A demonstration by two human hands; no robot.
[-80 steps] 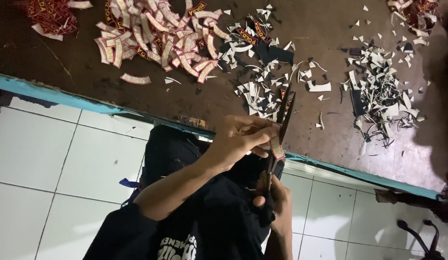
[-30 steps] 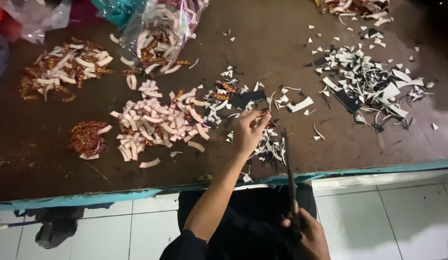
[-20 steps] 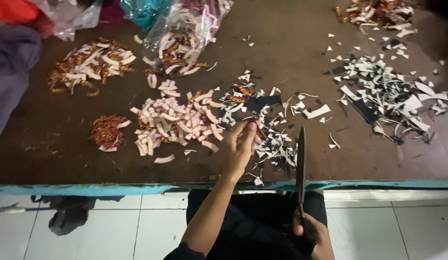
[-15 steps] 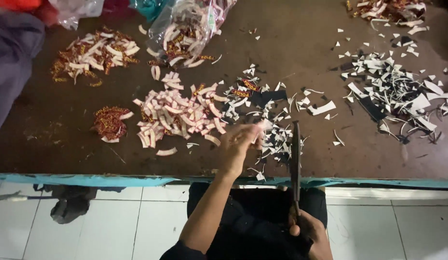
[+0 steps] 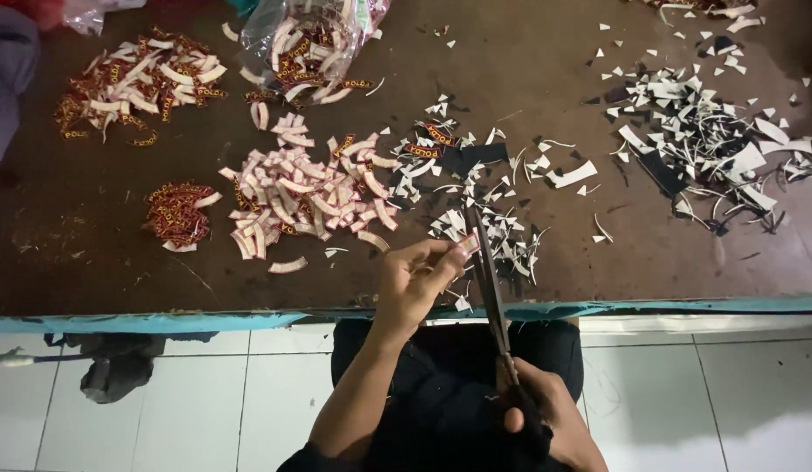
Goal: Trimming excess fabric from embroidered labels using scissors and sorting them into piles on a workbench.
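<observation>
Clear plastic bag [image 5: 314, 39] of labels at table's far edge; dark cloth [image 5: 117, 376] on white floor tiles [image 5: 196, 402]

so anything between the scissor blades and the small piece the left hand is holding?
Nothing visible. The left hand pinches the small piece right at the blades of the scissors, which the right hand holds by the handles. The scraps lie on the table beyond the blades, not between.
</observation>
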